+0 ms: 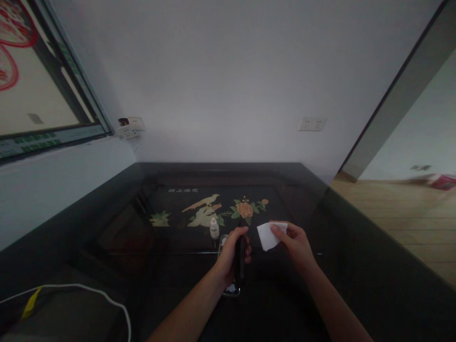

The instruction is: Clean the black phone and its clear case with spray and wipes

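Note:
My left hand is closed around a black phone, which stands nearly edge-on to me. To its right, my right hand pinches a folded white tissue between thumb and fingers, a short gap away from the phone. Partly hidden under my left hand and wrist, a clear phone case with a white pattern lies on the dark tabletop. A small clear bottle with a white cap stands upright just beyond my left hand.
The glossy black table carries an inlaid bird-and-flower picture. A white cable with a yellow tag runs along the lower left. Wall sockets sit above the far edge, and a window is at left.

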`<action>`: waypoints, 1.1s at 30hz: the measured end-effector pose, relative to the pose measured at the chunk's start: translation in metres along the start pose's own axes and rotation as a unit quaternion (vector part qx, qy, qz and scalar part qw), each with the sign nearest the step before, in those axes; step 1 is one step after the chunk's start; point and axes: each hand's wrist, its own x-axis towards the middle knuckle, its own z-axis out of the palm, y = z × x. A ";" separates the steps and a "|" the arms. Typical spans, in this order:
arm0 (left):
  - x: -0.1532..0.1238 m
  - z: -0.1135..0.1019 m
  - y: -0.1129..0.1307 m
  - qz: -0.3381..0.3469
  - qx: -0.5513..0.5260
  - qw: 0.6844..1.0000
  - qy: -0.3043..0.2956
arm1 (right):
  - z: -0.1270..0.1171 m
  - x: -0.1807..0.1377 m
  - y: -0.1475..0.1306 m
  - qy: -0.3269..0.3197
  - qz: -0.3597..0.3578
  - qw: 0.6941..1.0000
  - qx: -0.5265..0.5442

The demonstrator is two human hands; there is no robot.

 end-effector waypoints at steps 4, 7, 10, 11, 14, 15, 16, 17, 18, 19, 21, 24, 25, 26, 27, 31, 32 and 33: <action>0.005 0.000 -0.001 -0.025 -0.027 0.999 0.035 | -0.002 0.000 0.001 -0.003 -0.006 1.000 -0.011; 0.006 0.002 -0.001 -0.025 -0.020 0.998 0.059 | -0.001 0.000 -0.001 0.003 -0.002 1.000 -0.020; 0.004 0.005 0.002 -0.037 -0.007 0.998 0.051 | 0.001 0.000 -0.003 0.031 -0.008 0.998 -0.057; 0.003 0.005 0.003 -0.047 -0.011 0.998 0.042 | 0.001 0.001 -0.003 0.043 -0.017 0.996 -0.075; 0.002 0.004 0.005 -0.071 -0.047 0.996 0.018 | -0.002 0.004 0.000 0.071 -0.048 0.990 -0.114; 0.001 0.003 0.005 -0.074 -0.060 0.995 0.010 | -0.003 0.005 0.001 0.077 -0.057 0.988 -0.120; 0.001 0.003 0.005 -0.078 -0.070 0.995 0.002 | -0.004 0.006 0.002 0.084 -0.065 0.986 -0.125; 0.001 0.002 0.006 -0.082 -0.077 0.994 -0.007 | -0.004 0.006 0.003 0.093 -0.076 0.984 -0.128; 0.001 0.002 0.006 -0.087 -0.081 0.993 -0.016 | -0.004 0.006 0.003 0.105 -0.088 0.982 -0.132; 0.001 0.002 0.006 -0.092 -0.082 0.992 -0.026 | -0.003 0.005 0.002 0.121 -0.101 0.978 -0.135; 0.000 0.003 0.005 -0.099 -0.080 0.991 -0.042 | 0.000 0.002 0.000 0.143 -0.132 0.972 -0.134; 0.000 0.004 0.001 -0.100 -0.070 0.991 -0.060 | 0.008 -0.005 -0.002 0.120 -0.176 0.970 -0.117; 0.000 0.004 0.000 -0.099 -0.067 0.991 -0.063 | 0.011 -0.007 -0.002 0.098 -0.186 0.970 -0.119; 0.000 0.004 -0.001 -0.098 -0.065 0.991 -0.065 | 0.013 -0.009 -0.002 0.073 -0.193 0.970 -0.128; 0.000 0.004 -0.002 -0.096 -0.065 0.991 -0.063 | 0.014 -0.011 -0.002 0.045 -0.198 0.969 -0.143; 0.000 0.005 -0.001 -0.074 -0.077 0.994 -0.033 | 0.019 -0.019 -0.001 -0.076 -0.208 0.956 -0.190; -0.001 0.006 0.000 -0.071 -0.080 0.994 -0.028 | 0.019 -0.021 -0.002 -0.106 -0.208 0.954 -0.190; -0.001 0.007 0.001 -0.068 -0.081 0.994 -0.026 | 0.020 -0.022 -0.003 -0.135 -0.205 0.951 -0.187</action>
